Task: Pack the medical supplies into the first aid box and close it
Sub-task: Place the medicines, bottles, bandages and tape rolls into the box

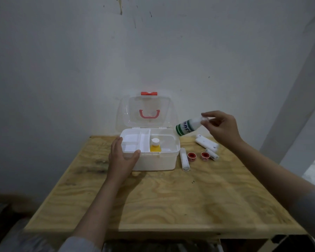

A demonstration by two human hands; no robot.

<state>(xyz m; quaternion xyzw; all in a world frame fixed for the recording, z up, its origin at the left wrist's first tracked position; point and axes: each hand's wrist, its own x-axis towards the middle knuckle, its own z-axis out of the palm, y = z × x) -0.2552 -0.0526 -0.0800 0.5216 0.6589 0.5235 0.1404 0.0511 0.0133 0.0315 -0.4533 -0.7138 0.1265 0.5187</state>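
Note:
A white first aid box (158,160) stands open on the wooden table (171,197), its clear lid (147,110) with a red handle raised against the wall. A yellow bottle with a white cap (155,146) stands inside, right of the dividers. My left hand (121,157) grips the box's front left corner. Above and right of the box, my right hand (220,126) holds a white bottle with green stripes (187,126) by its cap, tilted. Right of the box lie white bandage rolls (206,143), (184,159), (212,154) and two red tape rolls (191,156), (205,156).
The table stands against a grey wall. Its right edge runs close behind the bandage rolls. Bare wood stretches in front of the box toward me. A dark floor and clutter show below the table's front edge.

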